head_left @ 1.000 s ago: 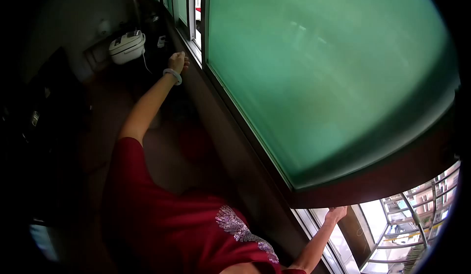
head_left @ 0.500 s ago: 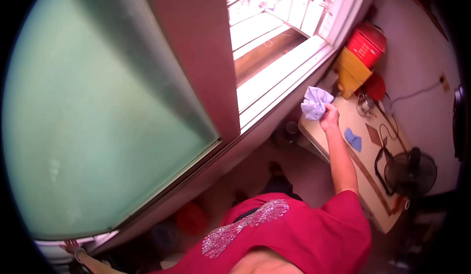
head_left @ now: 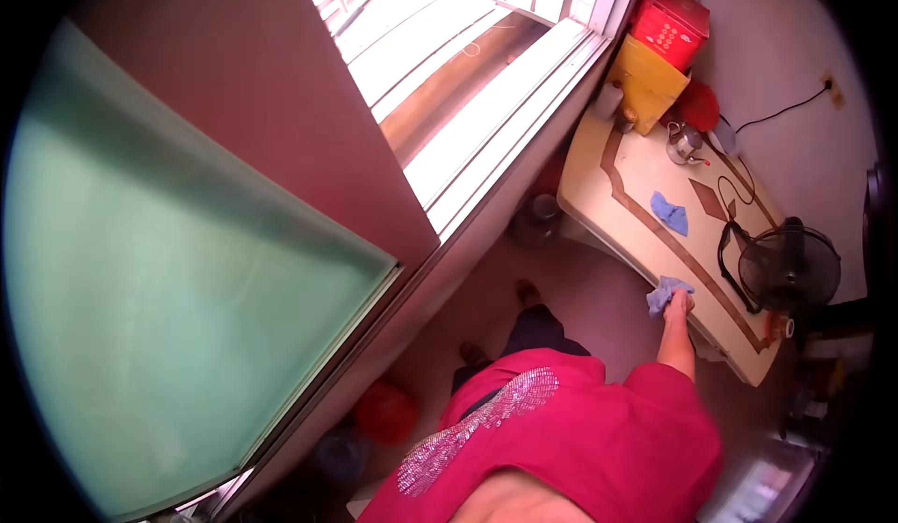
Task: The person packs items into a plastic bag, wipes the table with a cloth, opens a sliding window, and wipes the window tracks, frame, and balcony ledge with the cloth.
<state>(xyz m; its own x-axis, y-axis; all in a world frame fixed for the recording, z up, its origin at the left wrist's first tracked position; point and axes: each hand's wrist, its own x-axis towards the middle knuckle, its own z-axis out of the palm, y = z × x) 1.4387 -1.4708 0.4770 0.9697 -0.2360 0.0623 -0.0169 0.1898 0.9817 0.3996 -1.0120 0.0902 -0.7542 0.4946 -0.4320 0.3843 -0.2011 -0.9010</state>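
Pale blue cloth (head_left: 662, 296) sits bunched in the person's right hand (head_left: 680, 308), at the long near edge of the desk (head_left: 645, 160). That grip is closed, fingers drawn in around one part of the cloth while the rest spills loose past them. Whether the cloth presses on the desk edge or is just above it, I can't tell from where I stand. As for the left hand, it is out of sight, so I can't say how its grip stands.

What has just changed is the place of the cloth: half a second ago it is held up by the window sill (head_left: 524, 116), over the desk's corner, and now it is lower and farther along the edge, nearer the fan (head_left: 790, 266). That puts it well apart from the window, with the desk the closest surface to it. The left hand, earlier at the lower end of the green glass panel (head_left: 178, 317), no longer shows.

Other things keep their places: a second blue cloth (head_left: 670, 214) lies flat on the desk, the metal kettle (head_left: 686, 144) stands beyond it, and the red box (head_left: 672, 27) rests on the yellow box (head_left: 648, 79).
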